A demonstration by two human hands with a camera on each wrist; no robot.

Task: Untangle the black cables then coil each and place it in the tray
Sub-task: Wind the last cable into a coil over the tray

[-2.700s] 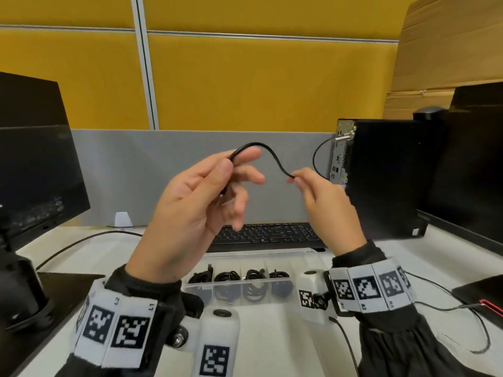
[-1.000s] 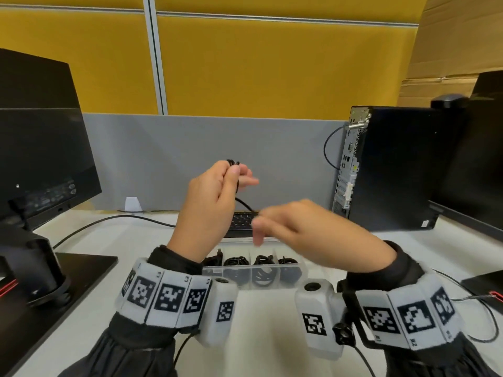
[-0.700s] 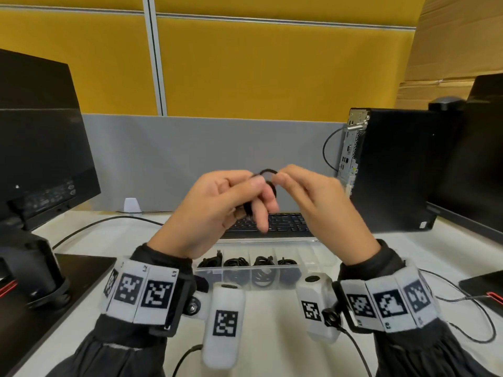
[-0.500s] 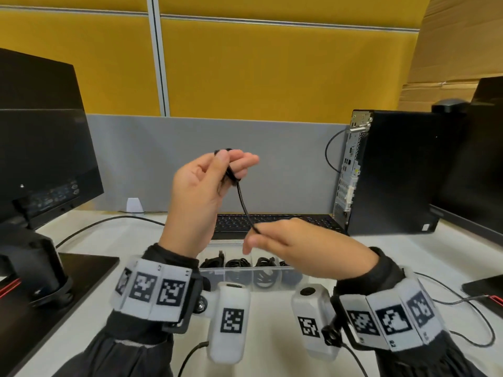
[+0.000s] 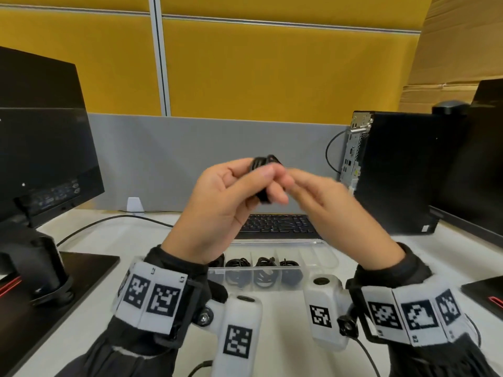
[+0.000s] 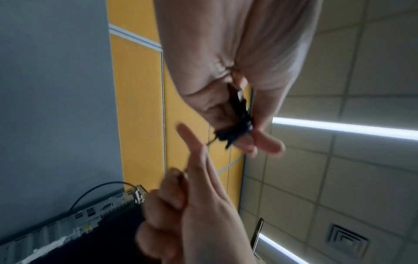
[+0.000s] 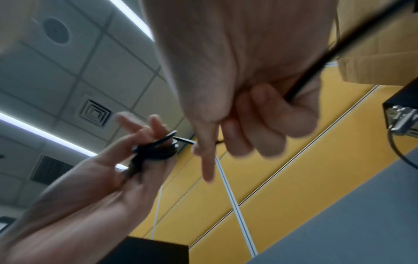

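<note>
Cable (image 5: 265,170) coiled in left hand (image 5: 217,205).

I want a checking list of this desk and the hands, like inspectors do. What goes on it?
Surface: white desk, both hands raised above it.
Job's things: black cable wound into a small coil; clear tray with coiled cables in several compartments, the right-hand ones look bare.
Clutter: keyboard behind the tray.
Grips: left hand holds the coil; right hand is blurred, at the coil's loose end.
Cables: grey lead across the desk; another into the computer tower.
Surroundings: monitor at left, yellow partition behind.
</note>
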